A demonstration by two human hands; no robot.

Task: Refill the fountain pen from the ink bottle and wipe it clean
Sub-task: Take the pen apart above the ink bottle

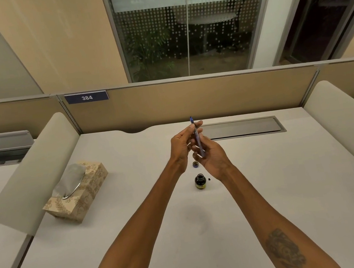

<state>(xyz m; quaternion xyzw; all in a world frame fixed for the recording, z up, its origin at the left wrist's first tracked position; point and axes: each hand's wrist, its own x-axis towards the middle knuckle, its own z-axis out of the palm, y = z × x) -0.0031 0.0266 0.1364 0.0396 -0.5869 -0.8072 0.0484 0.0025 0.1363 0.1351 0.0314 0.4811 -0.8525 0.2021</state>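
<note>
Holding the fountain pen (pixel 198 139) upright above the desk (pixel 269 189), the right hand (pixel 211 156) wraps its lower barrel while the left hand (pixel 181 144) pinches the upper part near the tip, so both are closed on it. Which end is the nib I cannot tell from here. Just below, at six o'clock of the hands, the ink bottle (pixel 200 181) stands open, its cap (pixel 195 164) lying apart at the bottle's twelve o'clock. A dark spot (pixel 209 179) sits on the desk at its three o'clock, possibly a drip of ink. The risk, I'd say: a wet pen over pale desk could drip again, and a dropping wrist could tip that uncapped bottle. The tissue box (pixel 78 196) waits well apart at nine o'clock, a long reach if ink runs.
</note>
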